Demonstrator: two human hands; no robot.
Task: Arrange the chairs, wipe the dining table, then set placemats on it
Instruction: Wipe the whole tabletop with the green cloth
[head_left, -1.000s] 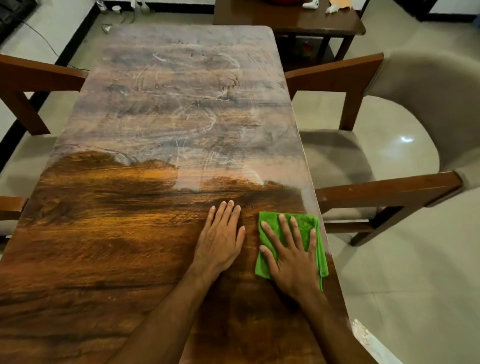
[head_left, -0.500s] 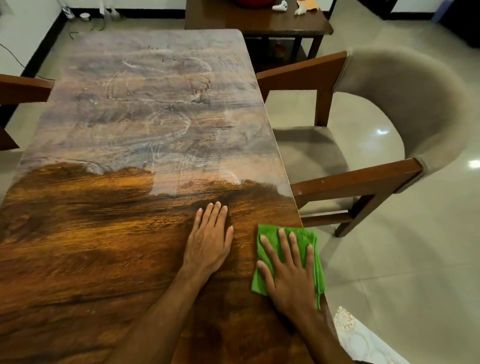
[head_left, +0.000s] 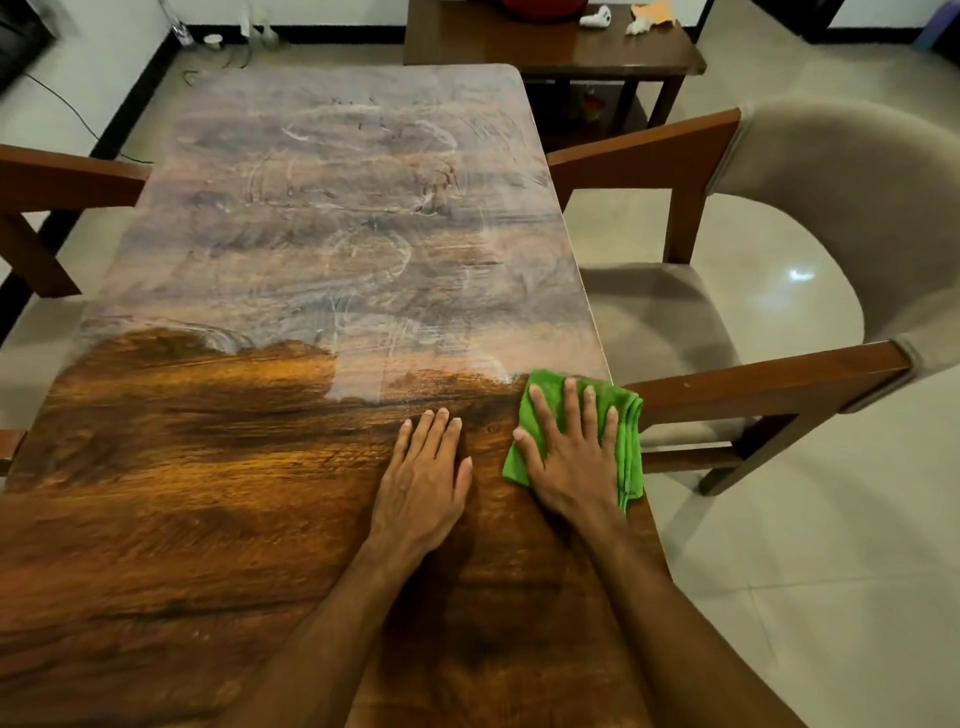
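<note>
head view, looking down, close over table (head_left: 322, 260)

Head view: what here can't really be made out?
- Green cloth: middle hidden under the right hand, head view.
- Left chair: mostly cut off by the left edge.
- White item and orange item on the side table: too small, clipped by the top edge.
- Dining table: near end cut off by the bottom edge.
</note>
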